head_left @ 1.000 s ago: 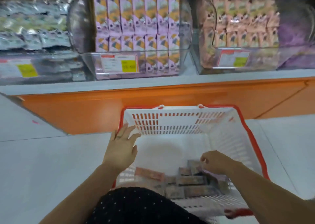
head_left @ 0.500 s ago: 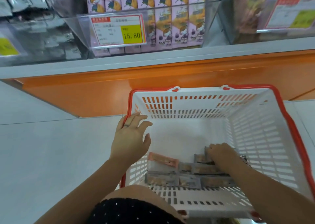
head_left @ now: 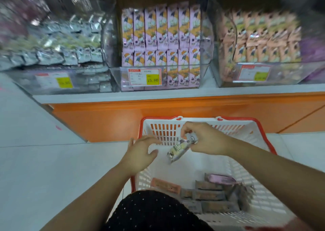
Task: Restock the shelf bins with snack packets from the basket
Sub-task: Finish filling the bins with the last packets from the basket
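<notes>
The right grip, just above the middle of the frame, pinches the top end of a pale snack packet, which hangs tilted down toward the lower left over the white basket. Its print is too blurred to read, and the packet covers part of the pinching fingers. The left grip hovers just left of it above the basket's left rim, fingers spread and loosely bent, grasping nothing.

More packets lie flat on the basket floor at the lower right. A black dotted garment hides the near edge, and the frame's bottom cuts it off.

Across the top, three clear bins stand on the shelf. The middle bin holds upright pink packets, and its price tag reads 15.80. The left bin of silvery packets and the right bin of peach ones are smeared, their tags unreadable.
</notes>
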`<state>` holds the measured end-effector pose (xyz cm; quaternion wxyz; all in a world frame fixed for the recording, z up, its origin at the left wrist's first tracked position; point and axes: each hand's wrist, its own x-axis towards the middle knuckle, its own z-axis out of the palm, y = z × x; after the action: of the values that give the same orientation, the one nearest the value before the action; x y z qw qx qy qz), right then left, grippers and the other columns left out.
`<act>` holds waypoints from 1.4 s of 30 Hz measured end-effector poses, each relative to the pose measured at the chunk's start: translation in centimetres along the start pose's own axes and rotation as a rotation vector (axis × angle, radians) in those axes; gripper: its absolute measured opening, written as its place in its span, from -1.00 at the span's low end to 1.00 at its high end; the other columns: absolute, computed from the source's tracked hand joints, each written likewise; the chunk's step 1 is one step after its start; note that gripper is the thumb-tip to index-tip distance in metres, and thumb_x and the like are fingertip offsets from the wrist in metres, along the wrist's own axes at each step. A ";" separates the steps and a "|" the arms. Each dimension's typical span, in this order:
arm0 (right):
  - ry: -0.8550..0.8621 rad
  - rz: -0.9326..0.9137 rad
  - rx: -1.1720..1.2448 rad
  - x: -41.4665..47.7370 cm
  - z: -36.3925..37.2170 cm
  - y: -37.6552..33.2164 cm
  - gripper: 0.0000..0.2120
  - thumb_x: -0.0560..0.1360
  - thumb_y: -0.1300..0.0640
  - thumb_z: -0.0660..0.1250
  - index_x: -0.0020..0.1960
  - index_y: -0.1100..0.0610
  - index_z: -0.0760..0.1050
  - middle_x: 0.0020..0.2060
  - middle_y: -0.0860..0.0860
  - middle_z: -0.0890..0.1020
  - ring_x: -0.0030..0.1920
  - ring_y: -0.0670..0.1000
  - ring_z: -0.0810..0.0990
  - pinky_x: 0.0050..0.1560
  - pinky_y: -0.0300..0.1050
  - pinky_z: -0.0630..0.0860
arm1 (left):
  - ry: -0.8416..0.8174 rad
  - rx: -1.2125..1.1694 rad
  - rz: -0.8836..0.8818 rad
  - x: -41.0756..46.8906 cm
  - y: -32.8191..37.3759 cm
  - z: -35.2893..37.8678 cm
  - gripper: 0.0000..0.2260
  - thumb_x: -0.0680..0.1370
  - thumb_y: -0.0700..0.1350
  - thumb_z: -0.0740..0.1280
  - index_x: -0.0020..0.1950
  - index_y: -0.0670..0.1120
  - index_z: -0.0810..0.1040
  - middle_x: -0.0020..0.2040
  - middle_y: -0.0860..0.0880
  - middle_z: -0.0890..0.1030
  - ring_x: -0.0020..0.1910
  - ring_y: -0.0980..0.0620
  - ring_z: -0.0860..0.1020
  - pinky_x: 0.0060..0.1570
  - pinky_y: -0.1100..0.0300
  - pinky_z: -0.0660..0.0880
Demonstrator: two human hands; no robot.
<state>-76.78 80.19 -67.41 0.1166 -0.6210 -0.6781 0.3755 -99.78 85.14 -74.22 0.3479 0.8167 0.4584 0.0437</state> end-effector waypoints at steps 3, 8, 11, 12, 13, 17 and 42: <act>0.048 -0.061 0.019 -1.7 -3.1 -3.4 -0.65 0.37 0.33 0.40 -0.05 -0.06 0.42 -0.04 -0.11 0.54 -0.05 -0.09 0.52 -0.14 -0.31 0.43 | 0.015 -0.277 0.013 -1.0 2.6 -2.8 -0.76 0.59 -0.13 0.27 0.21 0.15 0.50 0.24 0.21 0.46 0.27 0.19 0.41 0.31 0.24 0.26; 0.154 -0.133 0.144 -2.0 -5.4 -7.4 -0.66 0.38 0.38 0.38 -0.04 -0.02 0.46 -0.05 0.03 0.58 -0.08 0.11 0.58 -0.11 0.05 0.54 | 0.055 -0.524 0.101 -3.5 5.7 -8.0 -0.82 0.59 -0.10 0.28 0.10 0.15 0.55 0.04 0.22 0.60 0.00 0.26 0.56 0.06 0.27 0.47; 0.231 -0.159 0.300 -0.8 -5.3 -9.5 -0.68 0.40 0.36 0.39 -0.04 -0.04 0.49 0.03 0.13 0.61 0.04 0.26 0.59 0.00 0.28 0.54 | 0.117 -0.635 0.113 -5.4 6.2 -10.9 -0.83 0.56 -0.11 0.33 0.05 0.16 0.58 -0.03 0.19 0.64 -0.09 0.21 0.60 -0.05 0.27 0.50; 0.264 -0.168 0.325 -0.2 -5.2 -10.4 -0.67 0.41 0.37 0.38 -0.05 -0.06 0.50 0.07 0.13 0.60 0.09 0.24 0.57 0.05 0.27 0.53 | 0.144 -0.663 0.100 -6.0 6.2 -11.7 -0.83 0.54 -0.10 0.36 0.03 0.18 0.60 0.00 0.15 0.64 -0.07 0.16 0.61 -0.03 0.22 0.52; 0.296 -0.183 0.353 0.4 -4.9 -11.3 -0.65 0.42 0.38 0.37 -0.05 -0.08 0.50 0.12 0.11 0.58 0.13 0.20 0.57 0.10 0.23 0.52 | 0.168 -0.704 0.079 -6.6 5.9 -12.5 -0.84 0.53 -0.10 0.37 0.02 0.17 0.60 0.01 0.11 0.64 -0.07 0.13 0.62 -0.02 0.19 0.52; 0.359 -0.280 0.568 2.7 -3.5 -15.7 -0.62 0.52 0.31 0.32 0.21 -0.07 0.44 0.29 -0.05 0.46 0.18 -0.08 0.53 0.09 -0.26 0.53 | 0.262 -0.923 0.001 -8.0 5.0 -15.4 -0.84 0.52 -0.23 0.34 0.07 -0.06 0.55 -0.06 -0.02 0.62 -0.12 0.04 0.61 -0.06 0.17 0.50; 0.439 -0.241 -0.005 7.0 -6.8 -13.4 -0.74 0.54 0.20 0.29 0.14 -0.06 0.60 0.14 -0.18 0.60 0.22 -0.15 0.47 0.27 -0.19 0.36 | 0.876 -0.537 -0.267 10.5 5.7 -29.6 -0.89 0.54 -0.12 0.35 -0.10 -0.08 0.43 -0.13 -0.04 0.52 -0.06 -0.09 0.55 0.04 0.05 0.55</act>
<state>-84.09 89.92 -56.09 0.3036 -0.6025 -0.7066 0.2134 -101.21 107.02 -51.02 0.3233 0.5384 0.6334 0.4521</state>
